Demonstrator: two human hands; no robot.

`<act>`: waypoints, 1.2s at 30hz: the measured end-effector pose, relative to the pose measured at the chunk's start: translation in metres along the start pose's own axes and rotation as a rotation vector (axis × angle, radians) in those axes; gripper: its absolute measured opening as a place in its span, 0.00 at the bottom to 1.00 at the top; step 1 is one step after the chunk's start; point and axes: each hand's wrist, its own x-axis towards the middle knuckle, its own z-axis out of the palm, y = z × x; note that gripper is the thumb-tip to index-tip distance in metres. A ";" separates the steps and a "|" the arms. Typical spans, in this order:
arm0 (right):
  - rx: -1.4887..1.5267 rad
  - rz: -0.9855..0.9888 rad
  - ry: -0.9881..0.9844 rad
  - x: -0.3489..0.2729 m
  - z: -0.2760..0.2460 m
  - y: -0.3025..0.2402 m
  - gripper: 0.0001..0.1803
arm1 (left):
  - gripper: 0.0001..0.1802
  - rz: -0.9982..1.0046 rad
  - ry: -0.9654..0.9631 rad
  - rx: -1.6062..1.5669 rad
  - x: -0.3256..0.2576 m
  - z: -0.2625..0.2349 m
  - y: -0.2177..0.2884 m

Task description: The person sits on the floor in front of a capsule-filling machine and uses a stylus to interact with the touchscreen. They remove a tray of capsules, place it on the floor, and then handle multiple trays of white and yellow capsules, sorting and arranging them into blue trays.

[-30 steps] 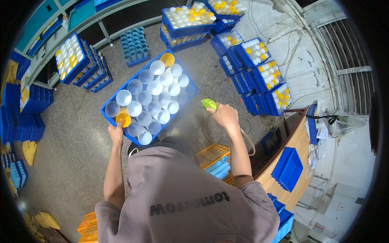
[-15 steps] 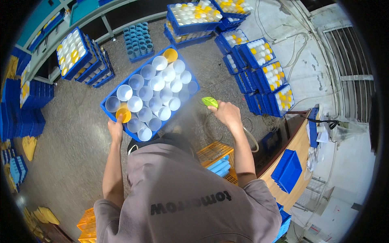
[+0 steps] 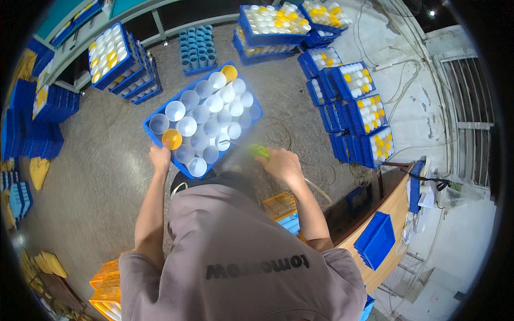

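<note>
Left hand (image 3: 159, 159) at 9 o'clock of frame centre, fingers closed on the near left rim of a blue crate (image 3: 251, 96). Grip is tight on the crate edge, touching just below an orange cup (image 3: 172, 138).

Crate sits tilted on the grey floor (image 3: 101, 176) at 12 o'clock from the person, packed with rows of white cups (image 3: 214, 115); a second orange cup (image 3: 229, 71) sits in its far corner.

Right hand (image 3: 285, 163) at 3 o'clock of the crate's near corner, wrapped around a green spray nozzle (image 3: 259, 151); grip closed on it, the tip pointing toward the cups. A pale haze hangs between nozzle and crate. A hose (image 3: 317, 188) trails from under the hand toward 4 o'clock.

Around: stacked blue crates of white and yellow cups (image 3: 357, 107) at 2 o'clock, more stacks (image 3: 115, 59) at 10 o'clock, orange crates (image 3: 110, 283) at 7 o'clock, a wooden worktop (image 3: 393, 214) at 4 o'clock carrying a blue tray (image 3: 377, 239).
</note>
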 end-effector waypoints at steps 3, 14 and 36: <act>0.038 -0.038 -0.067 0.000 0.008 -0.007 0.25 | 0.23 -0.008 0.031 0.093 0.000 0.004 0.007; -0.041 -0.207 -0.109 -0.007 0.021 -0.046 0.27 | 0.44 -0.100 0.043 0.279 0.030 0.019 0.022; -0.040 -0.273 0.261 0.106 -0.046 -0.192 0.24 | 0.45 0.208 0.119 0.265 0.124 0.002 0.069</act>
